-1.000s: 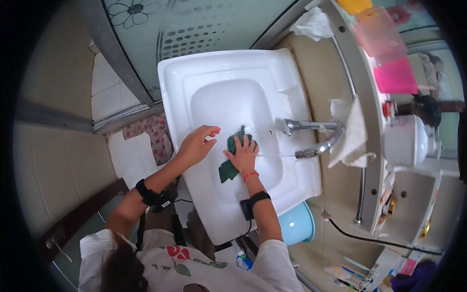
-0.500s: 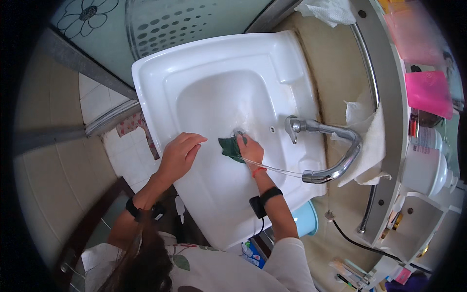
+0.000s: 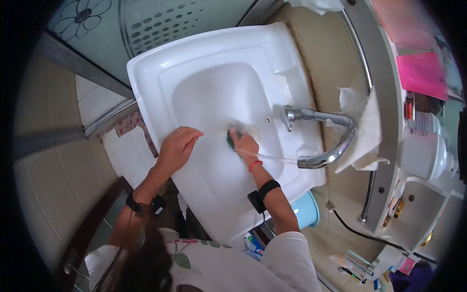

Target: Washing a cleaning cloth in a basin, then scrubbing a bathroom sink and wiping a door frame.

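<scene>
My right hand [image 3: 247,145] is closed on a dark green scouring pad [image 3: 230,139], pressing it against the bottom of the white washbasin [image 3: 204,97] by the drain. Most of the pad is hidden under the fingers. From the spout of the curved chrome faucet [image 3: 335,153], a thin stream of water runs onto that hand and wrist, and the water around the drain is blurred. My left hand [image 3: 176,148] hangs over the basin's left side with nothing in it, fingers loosely bent and thumb apart.
A frosted glass door [image 3: 170,24] stands beyond the basin. White towels [image 3: 365,131] hang on a metal rail at the right, beside shelves with bottles [image 3: 421,153]. A light blue bucket [image 3: 306,209] sits below the basin's near right corner. A black power cord [image 3: 360,236] runs nearby.
My right hand has shifted slightly and bunched the pad, so less of it shows. Water around the drain looks more stirred. The left hand stays nearly in place; the whole view has moved a little.
</scene>
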A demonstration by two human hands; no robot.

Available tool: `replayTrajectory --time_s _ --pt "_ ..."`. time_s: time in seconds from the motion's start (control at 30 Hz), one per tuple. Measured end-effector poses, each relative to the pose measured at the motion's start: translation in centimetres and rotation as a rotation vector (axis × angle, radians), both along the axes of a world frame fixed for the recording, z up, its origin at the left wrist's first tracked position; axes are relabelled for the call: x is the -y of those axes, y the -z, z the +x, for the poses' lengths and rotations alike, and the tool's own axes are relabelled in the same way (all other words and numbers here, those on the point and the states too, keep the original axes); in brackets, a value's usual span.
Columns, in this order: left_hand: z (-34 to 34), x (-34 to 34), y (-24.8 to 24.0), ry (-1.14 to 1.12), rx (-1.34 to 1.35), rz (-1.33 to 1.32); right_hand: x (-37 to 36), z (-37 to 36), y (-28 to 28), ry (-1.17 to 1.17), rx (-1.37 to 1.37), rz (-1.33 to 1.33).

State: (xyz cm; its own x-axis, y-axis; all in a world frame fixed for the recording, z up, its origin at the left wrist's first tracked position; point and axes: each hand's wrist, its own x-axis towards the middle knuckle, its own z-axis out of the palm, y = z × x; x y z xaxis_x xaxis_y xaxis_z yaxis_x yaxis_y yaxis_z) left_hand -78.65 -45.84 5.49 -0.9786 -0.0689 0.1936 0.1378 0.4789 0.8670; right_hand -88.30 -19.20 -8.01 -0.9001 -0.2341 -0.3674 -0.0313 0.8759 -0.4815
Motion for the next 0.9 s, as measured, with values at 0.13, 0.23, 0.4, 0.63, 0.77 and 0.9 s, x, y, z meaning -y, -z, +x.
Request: replayTrajectory --time_s 0.13,0.23,0.4,0.63,0.77,0.9 --pt "-0.8 -0.8 1.5 0.086 0.179 -0.057 -5.0 1.3 -1.3 0.191 0.264 -0.379" --pt "-1.7 -2.7 2.1 0.293 0.321 -0.192 -4.0 4.8 -5.9 -0.307 -0.168 -0.072" --pt "-2.6 -9.7 8.6 1.066 0.342 -0.747 -0.7 10.9 -10.2 -0.565 -0.085 0.132" --pt "-10.5 -9.6 8.5 0.792 0.661 -0.319 -1.3 0.3 -4.9 -0.631 -0.316 0.258" --pt "-9.0 -9.0 8.0 0.864 0.592 -0.333 -8.4 -1.0 -11.4 -0.662 -0.576 0.213" --pt "-5.0 -5.1 6.3 0.842 0.551 -0.270 -9.8 8.1 -15.0 -0.417 -0.284 0.303"
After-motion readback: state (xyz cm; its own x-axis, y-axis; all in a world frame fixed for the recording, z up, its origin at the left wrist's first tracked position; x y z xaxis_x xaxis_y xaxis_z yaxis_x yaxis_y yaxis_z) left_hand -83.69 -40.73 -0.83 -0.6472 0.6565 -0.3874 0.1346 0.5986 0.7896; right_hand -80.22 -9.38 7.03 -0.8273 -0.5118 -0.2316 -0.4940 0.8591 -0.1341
